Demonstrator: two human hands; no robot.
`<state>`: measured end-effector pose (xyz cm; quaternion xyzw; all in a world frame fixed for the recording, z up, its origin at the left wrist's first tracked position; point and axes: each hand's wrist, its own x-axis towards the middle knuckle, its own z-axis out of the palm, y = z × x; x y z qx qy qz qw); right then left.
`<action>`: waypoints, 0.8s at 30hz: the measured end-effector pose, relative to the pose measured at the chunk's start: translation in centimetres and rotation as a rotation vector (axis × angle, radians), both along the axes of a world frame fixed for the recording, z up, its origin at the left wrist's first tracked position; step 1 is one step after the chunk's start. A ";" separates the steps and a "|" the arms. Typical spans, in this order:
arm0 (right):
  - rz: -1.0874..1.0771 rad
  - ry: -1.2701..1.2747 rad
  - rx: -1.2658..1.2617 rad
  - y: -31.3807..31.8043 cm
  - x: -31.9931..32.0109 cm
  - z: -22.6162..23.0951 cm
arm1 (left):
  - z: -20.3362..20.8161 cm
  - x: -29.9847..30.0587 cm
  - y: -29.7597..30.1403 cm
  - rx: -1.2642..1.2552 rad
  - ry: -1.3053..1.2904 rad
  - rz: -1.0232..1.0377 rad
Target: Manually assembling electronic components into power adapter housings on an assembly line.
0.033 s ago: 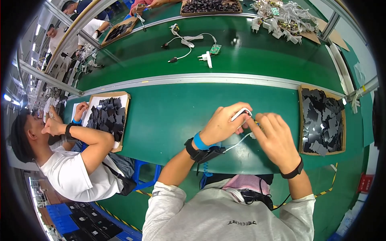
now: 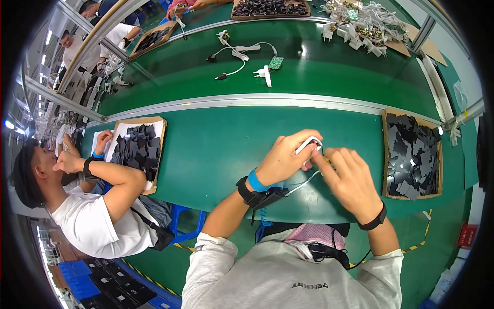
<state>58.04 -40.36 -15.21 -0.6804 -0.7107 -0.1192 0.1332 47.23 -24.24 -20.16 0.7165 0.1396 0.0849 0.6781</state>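
Observation:
Over the near part of the green table, my left hand (image 2: pixel 284 157) is closed around a white plastic charger housing (image 2: pixel 307 143). The housing's dark interior faces up and to the right. My right hand (image 2: pixel 351 177) meets it from the right, its thumb and forefinger bent close together by the opening. Something small with a bit of yellow shows at those fingertips, too covered to name. A white cable (image 2: pixel 307 182) runs from below the hands toward my left wrist, which wears a blue band and a black strap.
Cardboard trays of thin black sheets stand at right (image 2: pixel 413 154) and left (image 2: pixel 136 149). A co-worker (image 2: pixel 103 206) sits at left. Beyond the metal rail (image 2: pixel 247 100) lie a white plug part (image 2: pixel 264 75), a green circuit board (image 2: pixel 276 63) with cables, and a pile of chargers (image 2: pixel 365 28).
My right hand has shifted slightly, its fingers bending a little differently beside the housing. My left hand keeps its hold with hardly any movement.

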 end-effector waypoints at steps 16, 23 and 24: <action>0.073 0.461 0.307 0.6 -0.4 -0.7 | -1.3 0.2 -0.5 -0.293 -0.320 0.045; 0.030 0.396 0.355 0.7 0.6 -0.3 | -1.0 0.2 -1.1 -0.690 -0.249 -0.062; 0.025 0.397 0.353 0.6 0.7 -0.4 | -0.8 0.3 -1.2 -0.708 -0.238 -0.080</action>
